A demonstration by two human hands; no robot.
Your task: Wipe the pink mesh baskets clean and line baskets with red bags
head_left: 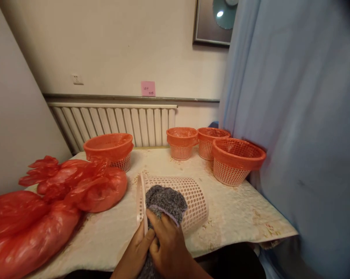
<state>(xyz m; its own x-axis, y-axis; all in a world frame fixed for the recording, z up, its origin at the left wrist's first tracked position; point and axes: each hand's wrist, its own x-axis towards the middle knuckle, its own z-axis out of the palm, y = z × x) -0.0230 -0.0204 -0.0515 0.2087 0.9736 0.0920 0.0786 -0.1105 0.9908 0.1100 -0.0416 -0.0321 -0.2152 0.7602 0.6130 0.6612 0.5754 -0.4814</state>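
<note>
A pale pink perforated basket (192,197) lies on its side on the table, its rim toward me. My left hand (137,250) grips the basket's near rim, thumb hooked over it. My right hand (170,248) is closed on a grey fuzzy cloth (165,201), pressing it against the basket's outer wall. The cloth hangs down under my hands.
Several orange-lined baskets stand on the table (239,217): one (109,149) back left, two (182,141) (211,141) at the back, one (237,159) at the right. Red plastic bags (47,205) are piled on the left. A radiator (114,122) lines the wall; a blue curtain (297,116) hangs right.
</note>
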